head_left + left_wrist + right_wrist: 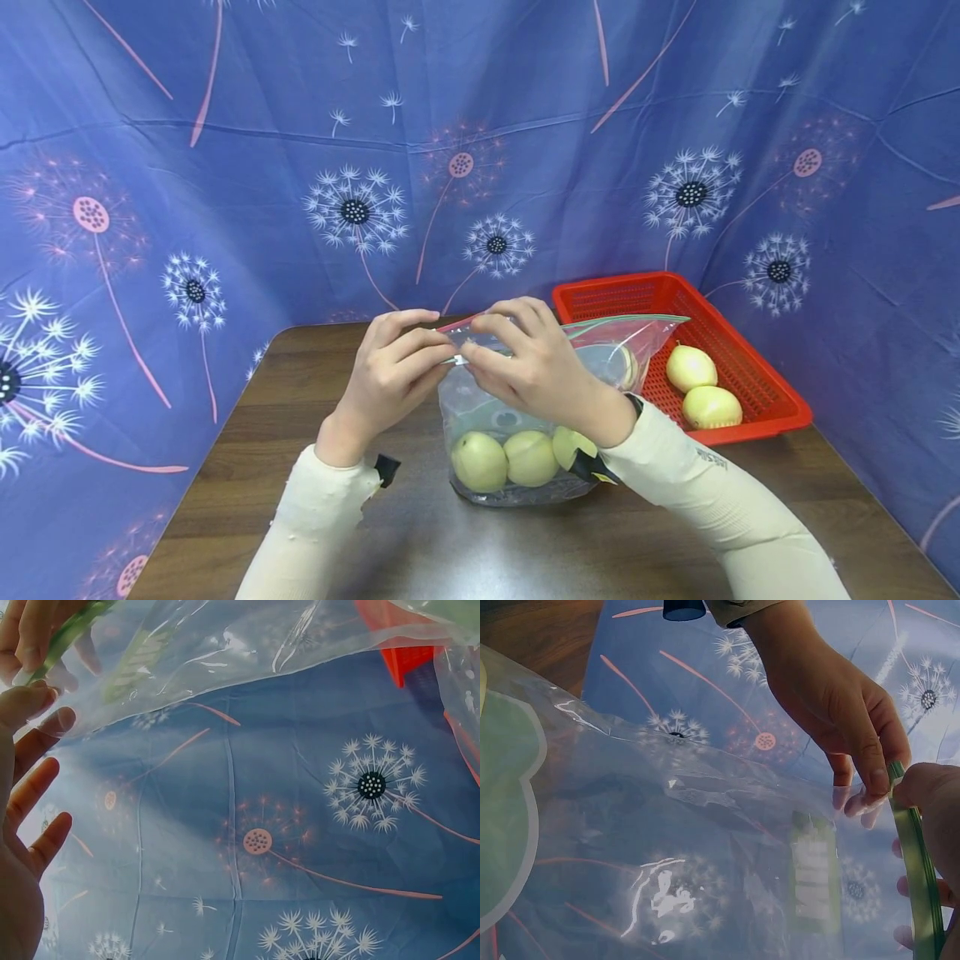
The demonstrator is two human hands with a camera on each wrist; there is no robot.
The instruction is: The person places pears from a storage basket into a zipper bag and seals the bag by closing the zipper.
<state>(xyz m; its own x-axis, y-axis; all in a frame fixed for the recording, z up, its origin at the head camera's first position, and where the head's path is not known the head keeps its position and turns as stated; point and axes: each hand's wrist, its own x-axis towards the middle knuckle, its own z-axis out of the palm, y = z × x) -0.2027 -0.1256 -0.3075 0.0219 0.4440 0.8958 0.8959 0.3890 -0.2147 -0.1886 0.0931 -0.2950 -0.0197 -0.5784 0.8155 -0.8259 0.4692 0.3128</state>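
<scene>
A clear zip bag (480, 408) stands on the table with several pale green fruits (480, 461), pear-like, at its bottom. At the bag's upper left corner, my left hand (393, 367) pinches the end of the zip edge between thumb and forefinger; its other fingers are spread in the left wrist view. Right beside it, my right hand (532, 367) pinches the same edge, fingertips almost meeting the left ones. The green zip strip (922, 885) runs through the right fingers in the right wrist view. Farther right, the bag's mouth edge slants outward.
A red plastic basket (772, 400) sits behind the bag at the right, holding two pale yellow-green fruits (712, 407). The brown wooden table (285, 417) extends to a blue dandelion-print cloth (262, 208) hanging behind and at both sides.
</scene>
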